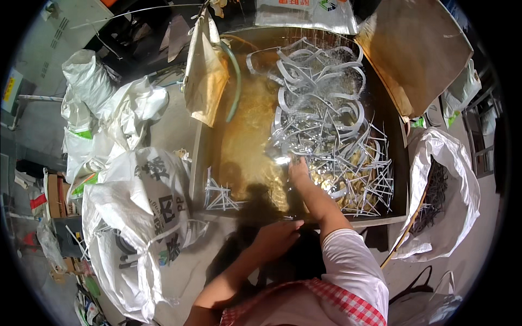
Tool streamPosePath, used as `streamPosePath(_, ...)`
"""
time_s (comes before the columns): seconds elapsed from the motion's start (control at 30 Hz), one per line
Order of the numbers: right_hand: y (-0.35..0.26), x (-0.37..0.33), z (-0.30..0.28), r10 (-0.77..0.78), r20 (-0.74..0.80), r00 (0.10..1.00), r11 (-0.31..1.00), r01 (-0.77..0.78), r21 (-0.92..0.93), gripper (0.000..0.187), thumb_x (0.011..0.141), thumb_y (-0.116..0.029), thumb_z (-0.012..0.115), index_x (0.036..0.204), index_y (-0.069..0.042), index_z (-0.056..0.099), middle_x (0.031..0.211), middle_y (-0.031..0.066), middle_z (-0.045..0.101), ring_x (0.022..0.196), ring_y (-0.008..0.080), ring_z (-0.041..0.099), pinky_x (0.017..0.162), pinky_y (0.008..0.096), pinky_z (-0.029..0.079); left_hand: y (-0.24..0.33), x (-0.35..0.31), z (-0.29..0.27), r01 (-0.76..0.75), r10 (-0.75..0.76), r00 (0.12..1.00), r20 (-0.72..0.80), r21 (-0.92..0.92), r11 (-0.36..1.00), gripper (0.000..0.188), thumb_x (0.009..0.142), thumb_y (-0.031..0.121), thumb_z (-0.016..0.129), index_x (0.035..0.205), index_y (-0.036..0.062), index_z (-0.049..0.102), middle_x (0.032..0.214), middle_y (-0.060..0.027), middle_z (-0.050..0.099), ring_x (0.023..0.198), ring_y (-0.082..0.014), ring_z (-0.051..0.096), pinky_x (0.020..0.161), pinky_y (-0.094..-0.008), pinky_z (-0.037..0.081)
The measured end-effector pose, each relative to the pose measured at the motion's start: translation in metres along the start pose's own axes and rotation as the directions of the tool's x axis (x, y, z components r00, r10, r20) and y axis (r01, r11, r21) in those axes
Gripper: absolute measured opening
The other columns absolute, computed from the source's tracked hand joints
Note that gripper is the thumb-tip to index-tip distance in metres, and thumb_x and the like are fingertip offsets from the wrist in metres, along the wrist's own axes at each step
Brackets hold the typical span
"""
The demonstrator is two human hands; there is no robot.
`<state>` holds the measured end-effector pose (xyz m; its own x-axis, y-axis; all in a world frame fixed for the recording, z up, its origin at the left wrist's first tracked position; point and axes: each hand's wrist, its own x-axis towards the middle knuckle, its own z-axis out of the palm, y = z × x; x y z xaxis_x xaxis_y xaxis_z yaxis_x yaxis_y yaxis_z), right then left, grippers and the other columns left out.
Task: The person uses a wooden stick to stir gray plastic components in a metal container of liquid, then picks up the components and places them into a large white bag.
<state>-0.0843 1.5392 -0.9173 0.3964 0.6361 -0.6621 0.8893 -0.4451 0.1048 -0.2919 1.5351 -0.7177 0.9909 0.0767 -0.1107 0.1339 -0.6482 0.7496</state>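
Note:
A wide rectangular tub [199, 163] holds shallow yellowish-brown water. Many pale grey strips [348, 127] fill its right half, some curved into loops at the far side, others thin, straight and tangled nearer me. My right hand [297, 167] reaches down into the water at the left edge of this heap. Glare and splashing water hide its fingertips, so I cannot see whether it grips any strips. By the tub's near rim, my left hand [280, 236] hovers or rests with its fingers pointing right and nothing visible in it. A small bunch of straight strips [220, 198] lies in the near left corner.
White woven sacks [128, 217] crowd the floor on the left. An open white sack [459, 204] with dark scraps stands right of the tub. A brown-stained board [416, 51] leans at the far right, and a green hose [235, 81] hangs over the far left.

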Motion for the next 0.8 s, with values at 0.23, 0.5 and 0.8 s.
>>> streamPosePath(0.23, 0.011, -0.057, -0.032, -0.258, -0.351, 0.9, 0.963, 0.268, -0.02, 0.029, 0.076, -0.012, 0.048, 0.104, -0.006, 0.053, 0.086, 0.0062, 0.064, 0.08, 0.023, 0.06, 0.084, 0.0391, 0.031, -0.076, 0.013, 0.022, 0.326, -0.354, 0.934, 0.05, 0.282, 0.902, 0.043, 0.075, 0.016, 0.055, 0.114, 0.0015, 0.046, 0.105, -0.0187, 0.052, 0.098, -0.0323, 0.051, 0.081, -0.0372, 0.043)
streamPosePath(0.5, 0.017, -0.128, -0.139, -0.639, -0.539, 0.549, 0.669, 0.742, -0.037, 0.018, 0.064, -0.008, 0.058, 0.081, -0.01, 0.062, 0.07, 0.0102, 0.059, 0.074, 0.0266, 0.057, 0.078, 0.0394, 0.036, -0.066, 0.037, -0.013, 0.198, 0.077, 0.797, -0.599, 0.379, 0.904, 0.081, 0.059, 0.012, 0.069, 0.127, -0.0012, 0.027, 0.127, -0.0246, 0.033, 0.12, -0.0442, 0.028, 0.101, -0.0452, 0.024)
streamPosePath(0.8, 0.036, -0.155, -0.186, -0.471, -0.787, 0.399, 0.65, 0.76, -0.004, 0.023, 0.068, -0.014, 0.065, 0.089, -0.006, 0.059, 0.082, 0.0116, 0.061, 0.089, 0.0254, 0.055, 0.075, 0.0402, 0.042, -0.09, 0.038, -0.024, 0.0, -0.058, 0.713, -0.699, -0.082, 0.997, 0.024, 0.067, 0.011, 0.064, 0.087, 0.0005, 0.055, 0.064, -0.007, 0.055, 0.055, -0.0192, 0.052, 0.05, -0.0299, 0.041)
